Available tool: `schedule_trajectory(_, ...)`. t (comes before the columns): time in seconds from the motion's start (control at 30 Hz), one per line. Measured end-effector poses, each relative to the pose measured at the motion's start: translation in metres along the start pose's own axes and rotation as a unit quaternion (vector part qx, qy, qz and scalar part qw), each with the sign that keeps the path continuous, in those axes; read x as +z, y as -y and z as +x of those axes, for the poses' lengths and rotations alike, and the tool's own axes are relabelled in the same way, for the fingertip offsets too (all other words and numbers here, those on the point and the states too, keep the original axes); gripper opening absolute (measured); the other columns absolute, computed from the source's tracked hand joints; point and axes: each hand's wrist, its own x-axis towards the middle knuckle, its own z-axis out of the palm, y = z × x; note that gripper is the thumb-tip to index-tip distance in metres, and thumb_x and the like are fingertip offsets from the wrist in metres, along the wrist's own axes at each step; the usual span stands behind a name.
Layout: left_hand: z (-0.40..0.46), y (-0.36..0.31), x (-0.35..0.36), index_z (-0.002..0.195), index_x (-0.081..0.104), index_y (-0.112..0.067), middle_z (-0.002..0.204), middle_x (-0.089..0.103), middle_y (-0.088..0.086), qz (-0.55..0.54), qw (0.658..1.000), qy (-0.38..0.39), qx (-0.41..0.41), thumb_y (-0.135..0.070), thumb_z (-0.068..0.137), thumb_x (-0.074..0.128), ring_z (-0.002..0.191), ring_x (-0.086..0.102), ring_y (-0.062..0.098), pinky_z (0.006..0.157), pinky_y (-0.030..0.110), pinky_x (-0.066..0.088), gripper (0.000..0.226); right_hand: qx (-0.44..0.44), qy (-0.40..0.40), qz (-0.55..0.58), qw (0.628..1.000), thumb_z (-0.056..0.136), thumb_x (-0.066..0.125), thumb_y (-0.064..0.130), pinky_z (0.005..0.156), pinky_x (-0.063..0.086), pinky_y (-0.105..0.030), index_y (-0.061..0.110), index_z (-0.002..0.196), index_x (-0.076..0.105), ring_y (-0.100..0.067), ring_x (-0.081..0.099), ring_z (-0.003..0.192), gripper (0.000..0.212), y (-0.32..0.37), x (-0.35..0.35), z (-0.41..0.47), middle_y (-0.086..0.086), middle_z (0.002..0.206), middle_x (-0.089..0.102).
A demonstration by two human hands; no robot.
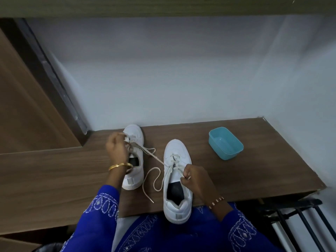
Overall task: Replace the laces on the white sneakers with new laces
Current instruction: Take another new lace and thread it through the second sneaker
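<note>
Laces [154, 157], cream, soft and limp, likely light, ran across two white sneakers [177, 179] at lower centre; left hand [116, 148] and right hand [195, 179] each pinched one, best held near the stiff tip.

The left hand [116, 149] covers the lace rows and tongue of the far white leather sneaker [133, 157] at ten o'clock, so how its cream lace is threaded cannot be told; the fingertips are blurred. The right hand [197, 180] hides the outer collar of the near white sneaker [177, 180] and the lace end in its grip. A dark insole marking inside that shoe is too dim to read. The black metal rack [298, 220] at four o'clock runs off the frame's edge. The brown wooden desk [54, 171] is cut off at nine o'clock.
</note>
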Motion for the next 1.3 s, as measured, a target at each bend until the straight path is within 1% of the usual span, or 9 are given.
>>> schedule_trajectory(0.17,0.007,-0.010,-0.008,0.066,0.051,-0.011,0.068,0.066,0.008,-0.271,0.931,0.047,-0.239,-0.013,0.095,0.033,0.060,0.065,0.017,0.053,0.026,0.053,0.035,-0.003,-0.003,-0.008,1.000,0.077,0.066,0.008,0.065,0.044,-0.029,-0.003,0.076,0.060,-0.015,0.051,0.064,0.013,0.002,0.000,0.000,-0.011,0.070,0.061)
schedule_trajectory(0.3,-0.010,0.003,-0.004,0.072,0.048,-0.008,0.048,0.059,0.000,-0.188,0.905,0.151,-0.349,-0.019,0.097,0.030,0.031,0.045,0.009,0.036,0.011,0.037,0.033,-0.001,-0.010,-0.010,1.000,0.079,0.065,0.010,0.067,0.047,-0.033,-0.001,0.077,0.059,-0.020,0.055,0.065,0.013,0.002,0.004,-0.002,-0.008,0.070,0.059)
schedule_trajectory(0.5,0.012,0.011,-0.018,0.065,0.039,-0.018,0.033,0.037,-0.010,-0.100,0.970,0.010,-0.223,-0.013,0.093,0.035,0.023,0.025,0.003,0.031,0.007,0.017,0.029,-0.001,-0.021,-0.020,1.000,0.082,0.061,0.011,0.066,0.046,-0.035,-0.002,0.079,0.057,-0.026,0.058,0.068,0.014,0.002,0.006,-0.009,-0.014,0.071,0.061)
schedule_trajectory(0.63,0.033,0.002,-0.040,0.061,0.042,-0.019,0.052,0.039,-0.002,-0.028,0.990,-0.121,-0.068,-0.008,0.092,0.040,0.037,0.033,0.006,0.038,0.018,0.025,0.032,-0.002,-0.014,0.001,1.000,0.079,0.063,0.007,0.059,0.040,-0.022,0.006,0.070,0.050,-0.016,0.048,0.056,0.016,0.002,0.002,-0.006,0.005,0.056,0.045)
schedule_trajectory(0.73,0.035,0.009,-0.048,0.070,0.054,-0.014,0.064,0.052,0.012,0.129,0.989,-0.074,0.024,-0.012,0.092,0.046,0.058,0.045,0.018,0.059,0.034,0.039,0.024,0.001,-0.018,0.007,1.000,0.077,0.065,0.006,0.057,0.039,-0.020,0.006,0.069,0.051,-0.013,0.046,0.054,0.016,0.001,0.002,-0.005,0.010,0.054,0.040)
schedule_trajectory(0.8,0.027,0.015,-0.045,0.084,0.064,-0.007,0.080,0.063,0.022,0.364,0.928,0.070,0.042,-0.027,0.093,0.048,0.073,0.057,0.029,0.068,0.037,0.043,0.027,0.003,-0.018,0.003,1.000,0.077,0.066,0.007,0.061,0.043,-0.027,0.001,0.072,0.056,-0.017,0.050,0.059,0.012,0.000,0.003,-0.004,0.011,0.054,0.041)
schedule_trajectory(0.87,0.012,0.019,-0.034,0.088,0.069,-0.011,0.092,0.066,0.018,0.579,0.787,0.206,0.056,-0.041,0.091,0.046,0.086,0.060,0.034,0.070,0.033,0.044,0.038,0.002,-0.018,0.004,1.000,0.077,0.066,0.007,0.062,0.044,-0.028,0.000,0.074,0.057,-0.017,0.051,0.060,0.012,-0.001,0.004,-0.003,0.011,0.054,0.042)
schedule_trajectory(0.97,-0.017,0.022,-0.011,0.097,0.070,-0.014,0.107,0.060,0.010,0.697,0.654,0.247,0.161,-0.048,0.089,0.044,0.100,0.056,0.027,0.078,0.033,0.046,0.044,0.004,-0.018,0.001,1.000,0.077,0.066,0.008,0.062,0.043,-0.027,-0.001,0.075,0.058,-0.017,0.052,0.061,0.012,0.000,0.005,-0.003,0.003,0.058,0.048)
schedule_trajectory(1.3,-0.068,0.054,0.013,0.102,0.058,-0.009,0.100,0.066,0.013,0.558,0.708,0.391,0.187,-0.026,0.094,0.041,0.095,0.059,0.031,0.071,0.033,0.042,0.025,0.013,-0.014,0.012,1.000,0.078,0.065,0.008,0.054,0.034,-0.013,0.010,0.070,0.051,-0.012,0.046,0.057,0.016,0.000,0.004,-0.005,0.010,0.055,0.042)
